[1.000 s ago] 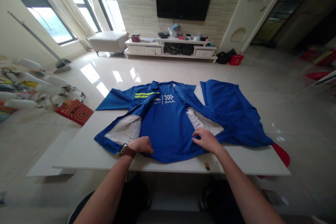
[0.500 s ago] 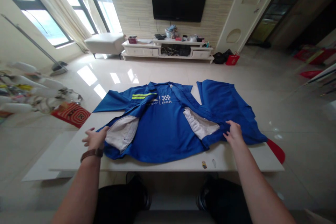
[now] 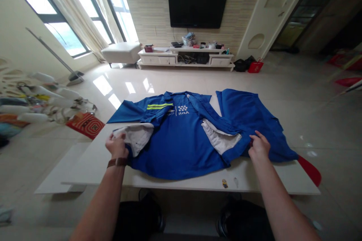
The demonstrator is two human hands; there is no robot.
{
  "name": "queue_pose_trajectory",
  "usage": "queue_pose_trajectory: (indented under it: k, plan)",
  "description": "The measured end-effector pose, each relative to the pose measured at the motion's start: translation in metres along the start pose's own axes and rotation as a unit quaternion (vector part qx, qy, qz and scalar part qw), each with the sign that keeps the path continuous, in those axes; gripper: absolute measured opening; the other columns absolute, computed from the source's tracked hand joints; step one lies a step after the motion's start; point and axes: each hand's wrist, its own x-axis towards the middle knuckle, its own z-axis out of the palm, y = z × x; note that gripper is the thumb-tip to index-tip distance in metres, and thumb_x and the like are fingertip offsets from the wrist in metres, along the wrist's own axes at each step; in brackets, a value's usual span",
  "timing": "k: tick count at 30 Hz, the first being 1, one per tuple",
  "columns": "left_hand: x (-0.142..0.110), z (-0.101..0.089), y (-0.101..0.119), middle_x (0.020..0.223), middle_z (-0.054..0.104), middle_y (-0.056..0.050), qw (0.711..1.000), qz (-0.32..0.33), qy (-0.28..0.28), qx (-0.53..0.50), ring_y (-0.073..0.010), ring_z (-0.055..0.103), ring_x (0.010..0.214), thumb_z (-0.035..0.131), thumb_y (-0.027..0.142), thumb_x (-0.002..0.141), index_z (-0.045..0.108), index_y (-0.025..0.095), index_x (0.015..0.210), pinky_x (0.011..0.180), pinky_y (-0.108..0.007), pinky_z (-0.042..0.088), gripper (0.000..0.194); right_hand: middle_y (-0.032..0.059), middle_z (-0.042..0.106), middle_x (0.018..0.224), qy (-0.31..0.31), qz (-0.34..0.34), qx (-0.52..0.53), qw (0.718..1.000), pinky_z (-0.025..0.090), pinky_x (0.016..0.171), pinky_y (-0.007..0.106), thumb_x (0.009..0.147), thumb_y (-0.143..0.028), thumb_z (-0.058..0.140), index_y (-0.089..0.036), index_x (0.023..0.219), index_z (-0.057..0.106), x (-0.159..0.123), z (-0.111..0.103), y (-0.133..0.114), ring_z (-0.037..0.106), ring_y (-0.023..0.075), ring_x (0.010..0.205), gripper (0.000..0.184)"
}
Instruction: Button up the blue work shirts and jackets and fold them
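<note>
A blue work jacket (image 3: 178, 147) lies spread open on a white table, with white printed lettering inside the back and yellow-green stripes on one front panel. White pocket lining shows on both front panels. My left hand (image 3: 115, 145), with a brown band at its wrist, is closed on the left panel's edge beside the lining, which is lifted and turned. At the right panel's outer edge, my right hand (image 3: 258, 145) pinches the blue fabric. More blue cloth (image 3: 249, 116) lies beyond it on the right; whether it joins the jacket is unclear.
The white table (image 3: 198, 183) bears two small flat items near its front edge, one a yellow figure (image 3: 224, 183). A red rounded shape (image 3: 311, 169) juts out at right. Left of the table are a red patterned box (image 3: 86, 125) and cluttered white rolls.
Both hands have gone from loosely spread fingers to gripping the jacket's front edges. The left panel's edge with its lining is raised and folded inward. The view has tilted slightly up.
</note>
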Motion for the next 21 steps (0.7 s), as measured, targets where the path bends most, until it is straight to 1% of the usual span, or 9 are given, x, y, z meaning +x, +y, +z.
queue_pose_trajectory:
  k: [2,4,6,8,9,13,16,19,21]
  plan:
    - [-0.023,0.007,0.021,0.111,0.067,-0.009,0.994,0.084,-0.060,-0.029,-0.0193,0.065,0.096,0.061,0.028,0.080,0.054,0.012,0.134,0.090,-0.035,0.055,0.057,0.0008,0.068,0.084,-0.006,-0.091,0.007,0.996,0.051,0.066,0.026,0.055,-0.024,0.074,-0.014,0.109,0.074,-0.009,0.004,-0.004,0.060,0.0134,0.073,0.056]
    - [-0.056,0.014,0.040,0.112,0.070,-0.008,0.943,0.156,-0.296,-0.004,-0.0205,0.067,0.097,0.067,0.032,0.079,0.059,0.016,0.134,0.092,-0.035,0.055,0.057,0.0051,0.072,0.096,-0.031,-0.182,-0.014,0.983,0.052,0.075,0.029,0.062,-0.034,0.075,-0.014,0.108,0.076,-0.020,0.010,-0.008,0.063,0.0157,0.082,0.050]
    - [-0.088,0.023,0.051,0.106,0.073,-0.007,0.779,0.132,-0.609,0.068,-0.0211,0.069,0.090,0.074,0.035,0.074,0.065,0.019,0.130,0.085,-0.032,0.056,0.059,0.0075,0.073,0.099,-0.054,-0.246,-0.049,0.966,0.052,0.079,0.032,0.071,-0.041,0.073,-0.015,0.108,0.077,-0.028,0.014,-0.009,0.063,0.0168,0.083,0.045]
    - [-0.111,0.032,0.051,0.098,0.075,-0.006,0.640,0.076,-0.754,0.124,-0.0214,0.070,0.083,0.074,0.038,0.075,0.067,0.018,0.129,0.080,-0.031,0.056,0.058,0.0084,0.073,0.097,-0.066,-0.280,-0.077,0.955,0.051,0.080,0.033,0.076,-0.042,0.070,-0.014,0.107,0.076,-0.031,0.017,-0.009,0.062,0.0171,0.082,0.042]
    - [-0.117,0.035,0.049,0.096,0.075,-0.006,0.627,0.068,-0.763,0.144,-0.0216,0.070,0.082,0.071,0.039,0.078,0.068,0.017,0.127,0.080,-0.032,0.056,0.054,0.0086,0.072,0.097,-0.067,-0.288,-0.086,0.951,0.051,0.080,0.033,0.077,-0.041,0.069,-0.014,0.106,0.076,-0.030,0.017,-0.009,0.062,0.0172,0.081,0.041]
    - [-0.119,0.038,0.032,0.114,0.072,-0.012,0.727,0.154,-0.641,0.192,-0.0258,0.069,0.105,0.062,0.037,0.086,0.068,0.017,0.126,0.097,-0.037,0.053,0.045,0.0085,0.068,0.099,-0.026,-0.310,-0.102,0.945,0.050,0.084,0.033,0.075,-0.032,0.064,-0.013,0.102,0.070,-0.027,0.016,-0.014,0.061,0.0181,0.087,0.033]
    - [-0.117,0.031,0.023,0.157,0.047,-0.015,0.713,0.174,-0.611,0.298,-0.0382,0.041,0.146,0.071,0.036,0.081,0.055,0.027,0.148,0.114,-0.054,0.041,0.070,0.0088,0.064,0.105,-0.020,-0.362,-0.092,0.927,0.050,0.089,0.033,0.078,-0.026,0.061,-0.014,0.107,0.065,-0.051,0.020,-0.019,0.060,0.0190,0.097,0.031]
    - [-0.121,0.027,0.019,0.173,0.016,-0.012,0.639,0.121,-0.635,0.417,-0.0526,0.007,0.156,0.083,0.042,0.070,0.040,0.038,0.159,0.113,-0.075,0.030,0.099,0.0074,0.066,0.106,-0.261,-0.392,-0.150,0.869,0.050,0.088,0.029,0.086,-0.022,0.056,-0.017,0.108,0.065,-0.102,0.027,-0.015,0.062,0.0178,0.097,0.024]
    - [-0.125,0.027,0.020,0.174,0.008,-0.012,0.609,0.097,-0.650,0.444,-0.0585,-0.001,0.153,0.086,0.049,0.065,0.037,0.040,0.160,0.108,-0.083,0.026,0.107,0.0053,0.069,0.105,-0.557,-0.339,-0.230,0.723,0.050,0.088,0.027,0.086,-0.013,0.052,-0.020,0.111,0.067,-0.139,0.027,-0.003,0.065,0.0163,0.095,0.030]
